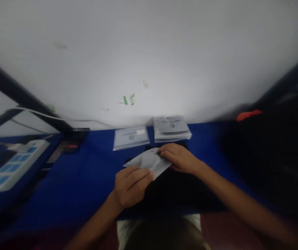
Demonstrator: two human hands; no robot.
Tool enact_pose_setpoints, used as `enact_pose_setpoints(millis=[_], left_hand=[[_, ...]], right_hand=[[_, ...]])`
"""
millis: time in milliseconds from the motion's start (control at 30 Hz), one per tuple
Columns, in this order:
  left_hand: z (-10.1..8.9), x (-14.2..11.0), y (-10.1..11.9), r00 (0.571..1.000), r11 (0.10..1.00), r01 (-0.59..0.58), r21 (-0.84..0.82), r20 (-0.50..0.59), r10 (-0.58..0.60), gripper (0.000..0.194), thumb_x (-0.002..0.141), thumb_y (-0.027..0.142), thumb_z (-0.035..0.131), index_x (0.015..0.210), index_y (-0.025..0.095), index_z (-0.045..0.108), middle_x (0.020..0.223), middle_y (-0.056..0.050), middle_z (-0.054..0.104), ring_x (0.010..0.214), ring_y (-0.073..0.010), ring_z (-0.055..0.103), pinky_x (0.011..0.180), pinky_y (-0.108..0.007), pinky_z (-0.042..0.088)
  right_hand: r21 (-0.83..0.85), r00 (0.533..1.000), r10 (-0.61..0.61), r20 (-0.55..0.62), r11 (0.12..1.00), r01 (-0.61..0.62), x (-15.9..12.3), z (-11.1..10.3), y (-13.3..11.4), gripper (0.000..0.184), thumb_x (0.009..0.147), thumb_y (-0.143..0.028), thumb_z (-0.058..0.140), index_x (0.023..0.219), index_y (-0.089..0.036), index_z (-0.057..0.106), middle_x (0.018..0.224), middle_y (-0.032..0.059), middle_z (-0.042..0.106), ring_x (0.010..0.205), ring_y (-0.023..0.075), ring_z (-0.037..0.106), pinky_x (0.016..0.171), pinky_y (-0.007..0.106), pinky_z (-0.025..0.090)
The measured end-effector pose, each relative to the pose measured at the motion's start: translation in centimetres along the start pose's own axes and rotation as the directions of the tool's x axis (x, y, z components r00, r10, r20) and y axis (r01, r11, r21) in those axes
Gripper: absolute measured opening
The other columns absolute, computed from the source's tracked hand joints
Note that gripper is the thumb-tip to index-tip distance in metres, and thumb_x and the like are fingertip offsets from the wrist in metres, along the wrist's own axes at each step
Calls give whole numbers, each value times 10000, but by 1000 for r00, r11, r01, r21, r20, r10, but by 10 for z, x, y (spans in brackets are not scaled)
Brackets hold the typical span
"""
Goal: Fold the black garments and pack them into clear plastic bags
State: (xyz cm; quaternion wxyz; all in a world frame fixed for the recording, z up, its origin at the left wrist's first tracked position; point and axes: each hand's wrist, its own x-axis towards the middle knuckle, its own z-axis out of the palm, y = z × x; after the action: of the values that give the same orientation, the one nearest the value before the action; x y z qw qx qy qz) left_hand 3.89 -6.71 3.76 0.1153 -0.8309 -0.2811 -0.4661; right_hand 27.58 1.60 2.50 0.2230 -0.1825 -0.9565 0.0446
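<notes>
Grey-white, thin, flat packet [146, 159] is held over the blue counter [91, 170]; our left hand [132, 185] grips its near edge, our right hand [178, 158] its right end. We do best holding lightly, so its bowed face doesn't crease.

The held packet [145, 160] sits between the fingers of the left hand [130, 187] and those of the right hand [178, 159], above the table [86, 177]. Beyond the right fingers, on the table, lies a stack of packets [171, 127]. Left of this stack, beyond the left fingers, lies a second packet [130, 137]. The wall [164, 52] stands behind both, farther from the fingers. The power strip [16, 166] lies well left of the left fingers. A cable [83, 120] runs beyond and left of them, by the wall.
</notes>
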Motion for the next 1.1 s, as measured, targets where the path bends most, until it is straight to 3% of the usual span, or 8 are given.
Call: enact_pose_setpoints(millis=[167,267,400,500,600,767,900,1100], left_hand=[[4,-14,6,991,991,133,-26,-30,-134,310,820,99,660,1111,174,581,913,-60,672,824,-158,656,703,-277,575],[14,-31,14,955,972,226,-58,210,-209,273,852,166,630,1119,166,575,934,-83,663,839,-178,643,705,-302,569],[28,-53,21,770,952,306,4,587,-250,454,845,359,651,1242,160,555,1234,-165,607,1119,-296,591,926,-476,514],[33,-64,19,643,946,318,60,720,-261,732,812,504,661,1423,185,414,1463,-198,427,1339,-380,406,1048,-598,373],[34,-70,11,574,942,333,50,781,-244,829,802,617,619,1480,236,333,1546,-172,307,1422,-385,262,1092,-630,272],[35,-69,0,553,939,344,-13,811,-192,857,801,663,588,1498,259,295,1573,-151,252,1450,-367,197,1122,-626,203],[38,-64,-1,540,940,337,-41,827,-158,854,815,659,571,1506,253,275,1575,-152,244,1454,-365,185,1129,-621,187],[28,-61,2,591,943,324,-69,794,-145,872,762,615,667,1466,210,347,1550,-181,288,1422,-368,266,1111,-591,275]], right_hand=[[-254,990,39,-136,964,-73,-1,-15,19,198,900,-155,423,1010,-174,587,1165,136,656,1070,262,580,866,394,484],[-396,963,197,-186,881,-257,-5,-24,53,223,854,-119,458,1022,-172,594,1224,146,633,1094,286,563,853,397,476],[-467,911,368,-183,783,-410,-10,-14,104,300,824,-66,451,1076,-145,594,1275,163,607,1136,296,541,909,397,451],[-409,925,368,-90,834,-372,-11,1,127,344,812,-108,489,1144,-89,577,1365,202,532,1226,317,490,1004,433,394],[-348,931,366,-19,870,-349,-9,12,131,574,864,-354,540,1360,-82,445,1495,207,382,1354,381,344,1075,530,285],[-399,897,432,94,842,-363,-5,22,123,678,904,-646,403,1480,-292,344,1570,109,289,1407,472,171,1059,657,165],[-420,884,458,95,823,-382,-7,30,121,668,899,-660,405,1470,-314,367,1562,95,314,1417,468,149,1068,679,111],[-361,876,466,124,843,-397,-3,16,118,683,907,-640,423,1484,-284,338,1565,117,303,1431,433,172,1081,662,140]])
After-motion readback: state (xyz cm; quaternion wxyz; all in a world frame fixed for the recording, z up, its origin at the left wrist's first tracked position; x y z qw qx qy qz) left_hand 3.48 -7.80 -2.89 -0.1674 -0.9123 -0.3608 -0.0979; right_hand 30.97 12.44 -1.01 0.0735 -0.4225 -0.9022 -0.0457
